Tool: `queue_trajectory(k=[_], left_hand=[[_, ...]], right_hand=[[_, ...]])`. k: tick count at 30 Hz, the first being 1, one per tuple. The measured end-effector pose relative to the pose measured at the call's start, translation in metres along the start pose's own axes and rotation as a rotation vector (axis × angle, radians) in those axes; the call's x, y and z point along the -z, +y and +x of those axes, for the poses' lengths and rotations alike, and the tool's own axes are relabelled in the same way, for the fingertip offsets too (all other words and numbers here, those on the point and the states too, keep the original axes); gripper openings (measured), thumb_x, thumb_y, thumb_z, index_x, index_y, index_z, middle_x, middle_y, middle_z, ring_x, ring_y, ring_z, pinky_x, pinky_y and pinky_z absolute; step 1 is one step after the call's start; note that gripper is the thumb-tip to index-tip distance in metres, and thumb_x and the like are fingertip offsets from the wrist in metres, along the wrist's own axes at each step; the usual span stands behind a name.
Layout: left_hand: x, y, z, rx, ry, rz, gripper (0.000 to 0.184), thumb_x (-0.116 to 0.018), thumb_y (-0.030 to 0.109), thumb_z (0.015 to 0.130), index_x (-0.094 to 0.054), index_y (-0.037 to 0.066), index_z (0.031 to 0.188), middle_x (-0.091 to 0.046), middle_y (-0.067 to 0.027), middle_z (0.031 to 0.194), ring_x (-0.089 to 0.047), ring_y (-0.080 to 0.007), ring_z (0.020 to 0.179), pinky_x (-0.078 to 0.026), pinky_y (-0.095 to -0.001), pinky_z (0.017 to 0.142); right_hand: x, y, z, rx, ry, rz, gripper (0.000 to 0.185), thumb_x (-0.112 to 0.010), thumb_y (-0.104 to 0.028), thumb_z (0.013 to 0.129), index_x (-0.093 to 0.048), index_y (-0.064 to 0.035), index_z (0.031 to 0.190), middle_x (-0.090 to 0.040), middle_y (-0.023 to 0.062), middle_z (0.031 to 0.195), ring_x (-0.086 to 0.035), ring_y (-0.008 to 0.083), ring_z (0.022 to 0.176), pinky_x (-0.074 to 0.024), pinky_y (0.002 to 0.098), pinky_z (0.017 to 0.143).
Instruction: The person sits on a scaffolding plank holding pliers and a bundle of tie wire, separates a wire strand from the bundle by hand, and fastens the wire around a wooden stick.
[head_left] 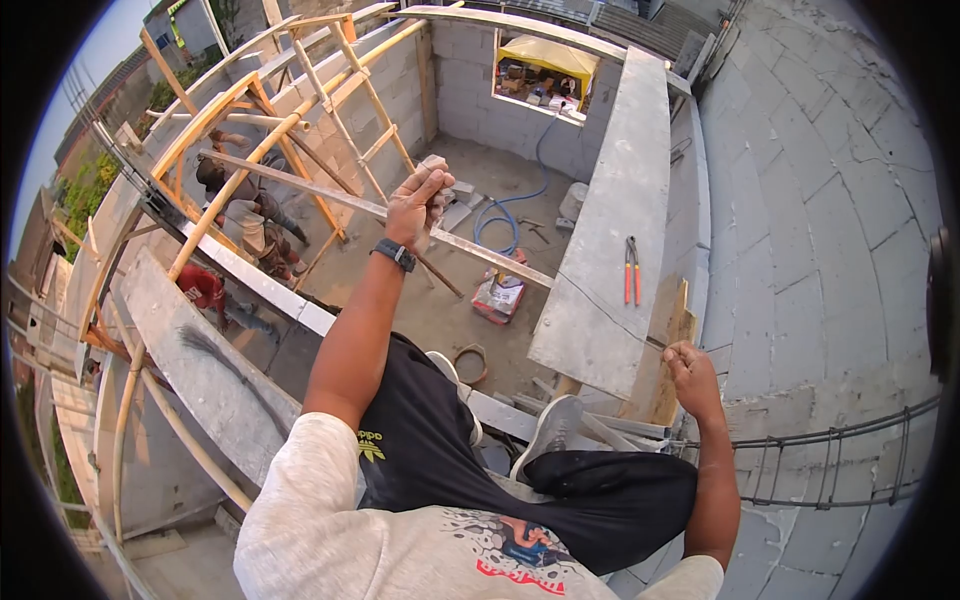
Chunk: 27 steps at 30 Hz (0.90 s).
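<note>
My left hand (420, 205), with a dark watch on its wrist, is raised in front of me with its fingers closed; what it holds is too small to tell. A long wooden strip (490, 255) passes behind it. On the right, my right hand (692, 375) is pinched shut on the end of a thin dark wire (610, 312) that crosses the grey plank (612, 200). Pliers (632, 272) with red-orange handles lie on that plank, up and left of my right hand.
Bundled wires (215, 350) lie on a left plank (165, 300). Steel rebar (830, 437) runs along the right wall. Bamboo and timber framing (235, 185) stands at left, with several people below. A blue hose (540, 150) and a red-white bag (498, 298) are on the floor.
</note>
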<state>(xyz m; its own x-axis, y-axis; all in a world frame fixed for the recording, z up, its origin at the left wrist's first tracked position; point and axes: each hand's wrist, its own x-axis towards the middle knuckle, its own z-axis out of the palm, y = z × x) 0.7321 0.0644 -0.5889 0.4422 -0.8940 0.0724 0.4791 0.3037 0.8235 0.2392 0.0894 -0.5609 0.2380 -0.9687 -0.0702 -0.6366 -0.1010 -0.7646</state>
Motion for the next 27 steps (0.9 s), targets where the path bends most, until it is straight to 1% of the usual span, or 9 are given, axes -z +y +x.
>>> queue_trajectory(k=[3, 5, 8, 12, 15, 20, 22, 25, 27], left_hand=[[0.004, 0.000, 0.002, -0.033, -0.052, -0.017, 0.024, -0.068, 0.016, 0.089, -0.067, 0.006, 0.111, -0.069, -0.0011, 0.087, -0.056, -0.0037, 0.063, -0.045, -0.0166, 0.052], [0.009, 0.003, 0.004, -0.019, -0.034, -0.031, 0.024, -0.068, 0.016, 0.090, -0.067, 0.005, 0.111, -0.069, -0.0025, 0.088, -0.060, -0.0049, 0.066, -0.051, -0.0171, 0.056], [0.018, 0.013, 0.002, 0.024, -0.060, 0.000, 0.023, -0.065, 0.018, 0.092, -0.065, 0.003, 0.109, -0.069, -0.0030, 0.090, -0.063, -0.0061, 0.071, -0.055, -0.0200, 0.064], [0.027, 0.010, 0.004, 0.042, -0.052, -0.019, 0.021, -0.066, 0.018, 0.091, -0.065, 0.002, 0.106, -0.069, -0.0031, 0.089, -0.063, -0.0065, 0.071, -0.056, -0.0202, 0.065], [0.023, 0.004, 0.003, 0.088, -0.139, 0.063, 0.019, -0.067, 0.018, 0.090, -0.065, 0.003, 0.103, -0.069, -0.0031, 0.089, -0.063, -0.0064, 0.071, -0.057, -0.0203, 0.065], [0.024, 0.005, 0.007, 0.050, -0.086, 0.075, 0.017, -0.067, 0.018, 0.090, -0.065, 0.005, 0.101, -0.069, -0.0031, 0.089, -0.062, -0.0062, 0.071, -0.058, -0.0217, 0.066], [0.028, 0.001, 0.010, 0.059, -0.070, 0.071, 0.017, -0.067, 0.018, 0.090, -0.065, 0.005, 0.100, -0.069, -0.0032, 0.089, -0.063, -0.0063, 0.071, -0.058, -0.0218, 0.066], [0.049, -0.006, 0.015, 0.099, -0.060, 0.010, 0.016, -0.066, 0.017, 0.091, -0.065, 0.005, 0.101, -0.069, -0.0038, 0.089, -0.065, -0.0081, 0.070, -0.060, -0.0231, 0.066], [0.056, -0.008, 0.013, 0.125, -0.079, 0.000, 0.015, -0.066, 0.017, 0.091, -0.065, 0.005, 0.100, -0.069, -0.0046, 0.089, -0.066, -0.0090, 0.071, -0.060, -0.0235, 0.066]], right_hand=[[0.004, -0.007, -0.008, 0.237, -0.308, -0.246, 0.029, -0.057, -0.024, 0.095, -0.062, 0.0007, 0.081, -0.054, 0.0003, 0.067, -0.049, 0.0079, 0.056, -0.0371, 0.0261, 0.051], [0.016, -0.055, -0.024, -0.175, -0.799, -0.059, 0.029, -0.058, -0.023, 0.095, -0.062, 0.0018, 0.080, -0.057, 0.0020, 0.067, -0.051, 0.0083, 0.058, -0.0392, 0.0264, 0.051], [0.036, -0.036, -0.031, -0.016, -0.915, 0.410, 0.030, -0.059, -0.025, 0.095, -0.063, 0.0020, 0.081, -0.057, 0.0018, 0.065, -0.051, 0.0086, 0.056, -0.0400, 0.0260, 0.051], [0.033, -0.025, -0.023, 0.110, -0.295, 1.148, 0.031, -0.058, -0.028, 0.096, -0.062, 0.0005, 0.083, -0.052, -0.0009, 0.063, -0.046, 0.0082, 0.053, -0.0394, 0.0238, 0.050], [0.026, -0.011, -0.005, 0.003, 0.152, 0.553, 0.031, -0.056, -0.025, 0.097, -0.061, 0.0011, 0.081, -0.050, -0.0012, 0.060, -0.045, 0.0112, 0.053, -0.0393, 0.0270, 0.051], [0.003, -0.012, -0.007, 0.092, -0.034, -0.185, 0.023, -0.057, -0.020, 0.092, -0.064, 0.0004, 0.084, -0.049, 0.0015, 0.060, -0.046, 0.0135, 0.058, -0.0401, 0.0311, 0.057], [0.005, -0.035, -0.015, -0.019, -0.532, -0.266, 0.021, -0.059, -0.020, 0.091, -0.066, -0.0010, 0.086, -0.052, 0.0031, 0.061, -0.046, 0.0123, 0.058, -0.0401, 0.0302, 0.056], [0.028, -0.037, -0.029, -0.093, -0.778, 0.261, 0.026, -0.062, -0.022, 0.092, -0.064, -0.0002, 0.079, -0.055, 0.0004, 0.064, -0.049, 0.0101, 0.058, -0.0402, 0.0271, 0.055], [0.027, -0.018, -0.028, 0.262, -0.523, 0.628, 0.028, -0.061, -0.023, 0.093, -0.061, -0.0021, 0.074, -0.055, -0.0009, 0.066, -0.048, 0.0082, 0.057, -0.0399, 0.0256, 0.054]])
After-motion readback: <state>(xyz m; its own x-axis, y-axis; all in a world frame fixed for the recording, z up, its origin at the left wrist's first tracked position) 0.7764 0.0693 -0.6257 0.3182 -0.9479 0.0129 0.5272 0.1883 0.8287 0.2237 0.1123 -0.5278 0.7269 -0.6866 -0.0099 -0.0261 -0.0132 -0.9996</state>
